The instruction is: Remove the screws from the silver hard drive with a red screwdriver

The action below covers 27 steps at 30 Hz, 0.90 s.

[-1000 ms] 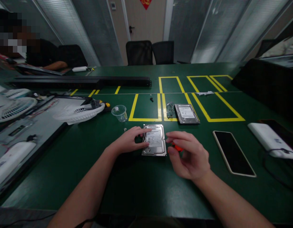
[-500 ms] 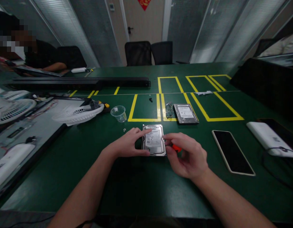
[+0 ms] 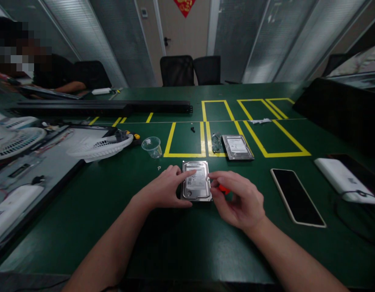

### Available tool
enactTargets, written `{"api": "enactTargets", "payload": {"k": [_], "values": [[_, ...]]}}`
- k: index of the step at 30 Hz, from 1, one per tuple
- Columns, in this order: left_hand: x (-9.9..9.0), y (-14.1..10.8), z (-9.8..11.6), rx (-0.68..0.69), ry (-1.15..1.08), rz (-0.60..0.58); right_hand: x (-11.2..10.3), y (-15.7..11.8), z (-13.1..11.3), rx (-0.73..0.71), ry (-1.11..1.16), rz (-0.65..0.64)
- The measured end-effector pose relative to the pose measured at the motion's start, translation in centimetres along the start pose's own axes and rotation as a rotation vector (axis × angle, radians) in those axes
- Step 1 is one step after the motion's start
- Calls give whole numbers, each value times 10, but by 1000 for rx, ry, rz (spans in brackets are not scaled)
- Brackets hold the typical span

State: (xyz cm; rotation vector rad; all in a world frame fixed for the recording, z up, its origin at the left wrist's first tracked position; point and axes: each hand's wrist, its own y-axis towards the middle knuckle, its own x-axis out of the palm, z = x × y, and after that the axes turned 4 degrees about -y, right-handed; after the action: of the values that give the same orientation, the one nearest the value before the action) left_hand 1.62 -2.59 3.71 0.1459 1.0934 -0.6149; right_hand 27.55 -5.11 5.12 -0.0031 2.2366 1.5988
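Note:
A silver hard drive [image 3: 196, 182] with a white label lies flat on the green table in front of me. My left hand [image 3: 167, 188] grips it from the left: the index finger rests on the label, and the thumb is along the near edge. At the drive's right edge, my right hand [image 3: 238, 198] is closed in a pinch around an orange-red object [image 3: 224, 189]. Most of that object is hidden by the fingers, so its kind does not show. Small white bits [image 3: 159, 168] lie left of the drive, below a clear plastic cup [image 3: 151, 147].
A second hard drive [image 3: 238, 147] lies beyond, beside a clear bag [image 3: 216, 142]. Right of my hands are a phone [image 3: 298, 197] and a white power bank [image 3: 345, 179] with a cable. White baskets [image 3: 100, 147] and a grey panel stand left. Another person sits far left.
My left thumb has slid off the drive's top to its near edge, and the index finger has shifted slightly on the label. The right hand keeps its pinch at the drive's right edge.

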Motion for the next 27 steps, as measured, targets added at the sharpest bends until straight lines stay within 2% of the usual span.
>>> {"api": "enactTargets", "payload": {"k": [9,20,27], "values": [[7,8,-12,43,1,74,0,-1,5,6,-66,-28],[9,13,-18,28,7,84,3,-6,9,105,18,-13],[7,12,-18,31,19,77,3,-6,9,99,26,-7]]}}
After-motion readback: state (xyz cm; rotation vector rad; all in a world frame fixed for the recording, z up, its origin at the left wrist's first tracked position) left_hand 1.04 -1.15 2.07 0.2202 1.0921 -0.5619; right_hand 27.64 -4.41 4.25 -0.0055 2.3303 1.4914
